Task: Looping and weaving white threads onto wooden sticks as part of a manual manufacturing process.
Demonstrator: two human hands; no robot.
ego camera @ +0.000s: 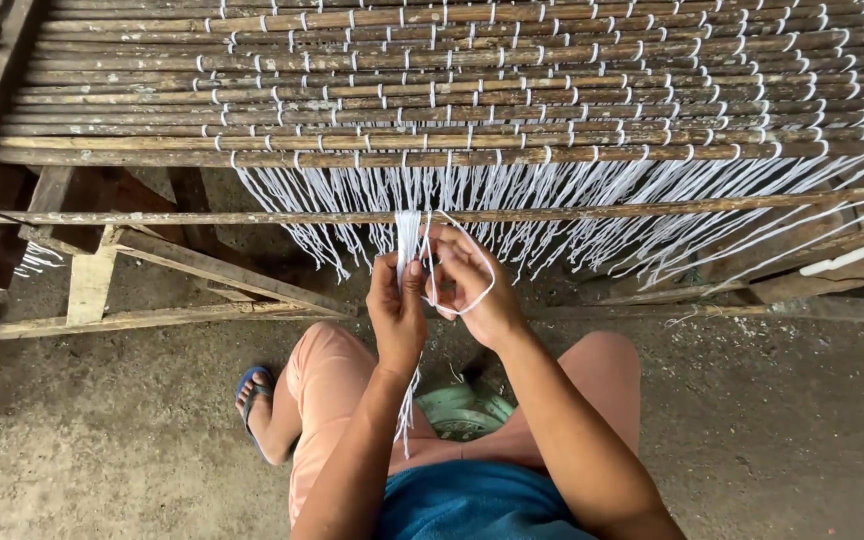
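Left hand (396, 305): raised just under the loose stick, fingers pinched shut on a bunch of white strings (407, 235) that runs up to the stick and trails down below the wrist.
Right hand (472, 285): just beside the left, fingertips nearly touching it, fingers curled around a loop (477, 300) of the same white string that arcs over the knuckles.
Stick (552, 212): thin, lying crosswise in front of the mat, apart from the last tied row, with the strings crossing it where the hands work.
Mat (452, 80): rows of thin brown sticks bound side by side with white ties, spread over a wooden frame (92, 280).
Fringe (572, 215): many loose white strings hanging from the mat's near edge, right across its width.
Person: seated low, knees apart in pale orange shorts, blue shirt, a blue sandal (252, 392) on the left foot.
Stool (462, 410): pale green, between the legs, mostly hidden.
Floor (772, 430): bare grey concrete.
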